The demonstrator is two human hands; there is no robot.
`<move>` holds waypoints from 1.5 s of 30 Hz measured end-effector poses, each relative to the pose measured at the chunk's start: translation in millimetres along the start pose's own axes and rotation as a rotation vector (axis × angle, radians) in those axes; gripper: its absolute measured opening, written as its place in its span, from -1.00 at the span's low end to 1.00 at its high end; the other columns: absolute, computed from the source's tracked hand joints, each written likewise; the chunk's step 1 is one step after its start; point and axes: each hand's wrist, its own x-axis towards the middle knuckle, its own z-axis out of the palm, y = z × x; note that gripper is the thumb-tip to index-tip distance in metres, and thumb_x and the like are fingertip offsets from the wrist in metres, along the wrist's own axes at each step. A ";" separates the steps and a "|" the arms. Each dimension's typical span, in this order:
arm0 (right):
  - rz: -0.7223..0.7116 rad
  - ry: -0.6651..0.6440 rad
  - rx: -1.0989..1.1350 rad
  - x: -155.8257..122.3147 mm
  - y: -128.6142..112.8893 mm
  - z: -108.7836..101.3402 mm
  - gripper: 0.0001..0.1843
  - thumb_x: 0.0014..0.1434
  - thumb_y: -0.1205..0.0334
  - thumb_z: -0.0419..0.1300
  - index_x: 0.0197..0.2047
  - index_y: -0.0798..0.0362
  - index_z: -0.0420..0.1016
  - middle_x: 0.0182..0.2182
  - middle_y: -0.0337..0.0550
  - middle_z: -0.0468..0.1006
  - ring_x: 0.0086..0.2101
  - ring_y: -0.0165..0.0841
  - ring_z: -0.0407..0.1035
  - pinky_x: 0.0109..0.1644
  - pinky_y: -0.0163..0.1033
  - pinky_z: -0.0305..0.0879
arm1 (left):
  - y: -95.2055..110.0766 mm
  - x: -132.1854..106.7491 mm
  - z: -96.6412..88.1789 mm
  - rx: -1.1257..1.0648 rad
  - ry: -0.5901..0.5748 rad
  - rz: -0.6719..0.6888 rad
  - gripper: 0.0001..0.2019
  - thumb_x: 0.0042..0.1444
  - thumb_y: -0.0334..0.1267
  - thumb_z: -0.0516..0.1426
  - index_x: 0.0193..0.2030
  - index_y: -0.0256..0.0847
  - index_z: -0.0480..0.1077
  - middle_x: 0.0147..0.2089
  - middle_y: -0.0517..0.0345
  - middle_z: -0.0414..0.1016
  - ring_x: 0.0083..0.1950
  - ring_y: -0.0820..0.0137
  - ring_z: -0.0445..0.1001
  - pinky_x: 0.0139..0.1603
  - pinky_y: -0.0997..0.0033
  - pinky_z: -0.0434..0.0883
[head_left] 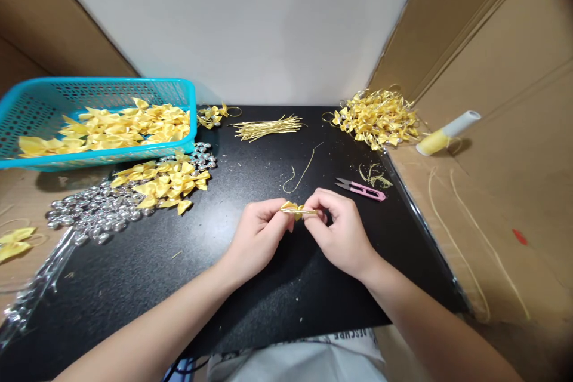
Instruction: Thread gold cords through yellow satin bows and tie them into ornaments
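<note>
Yellow bow (293, 205) up front, held between both hands just above the black table (201, 292). Left hand (259, 230): thumb and fingers pinched on bow's left side. Right hand (339, 228): thumb and index pinched on the gold cord (305, 212) that runs across the bow.

Just beyond bow: loose cord (305, 174), curled. Right of bow, near: pink snips (367, 191), cord scraps (376, 178) behind them. Farther beyond bow: cord bundle (268, 128). Beyond and right: heap of corded bows (376, 120). Left of bow: loose bows (172, 182) on silver beads (96, 210); past those, blue basket (111, 156) with more bows.

Progress (judgement): held bow looks mid-work, cord on it but not evidently fastened. Corded heap right looks done. Loose bows, basket bows, beads and cord bundle look unused; plenty left.

Hard to see: fingertips partly hidden behind thumbs, so how the cord passes round the bow can't be told; nor whether a bead is there. Basket cut off at left edge, as is a lone bow (17, 245) left of the beads. Heap too tangled to count.
</note>
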 end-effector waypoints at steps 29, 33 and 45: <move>0.217 -0.305 0.484 5.3 11.2 -10.1 -0.70 0.16 0.24 0.10 -0.58 0.05 0.22 -0.64 -0.38 0.16 -0.57 -0.51 0.00 -0.45 -0.32 -0.04 | 0.1 0.6 -4.3 -0.222 -0.077 -0.142 -0.67 0.10 -0.15 -0.01 -0.64 -0.20 0.20 -0.68 0.30 0.08 -0.61 0.53 0.03 -0.58 0.48 0.02; 0.153 -0.307 0.428 6.7 8.7 -14.5 -0.70 0.18 0.22 0.10 -0.57 0.05 0.21 -0.61 -0.36 0.18 -0.55 -0.50 0.03 -0.43 -0.31 -0.02 | 2.5 -1.3 -5.3 -0.154 -0.092 -0.136 -0.66 0.14 -0.15 -0.02 -0.63 -0.21 0.21 -0.67 0.30 0.10 -0.60 0.52 0.07 -0.56 0.48 0.05; 0.043 -0.294 0.278 2.3 11.9 -20.5 -0.71 0.23 0.24 0.04 -0.53 0.05 0.20 -0.57 -0.33 0.20 -0.50 -0.46 0.08 -0.38 -0.30 0.00 | -8.7 -1.8 -11.2 -0.094 -0.092 0.047 -0.61 0.23 -0.15 -0.08 -0.59 -0.22 0.22 -0.60 0.25 0.22 -0.51 0.48 0.20 -0.43 0.45 0.18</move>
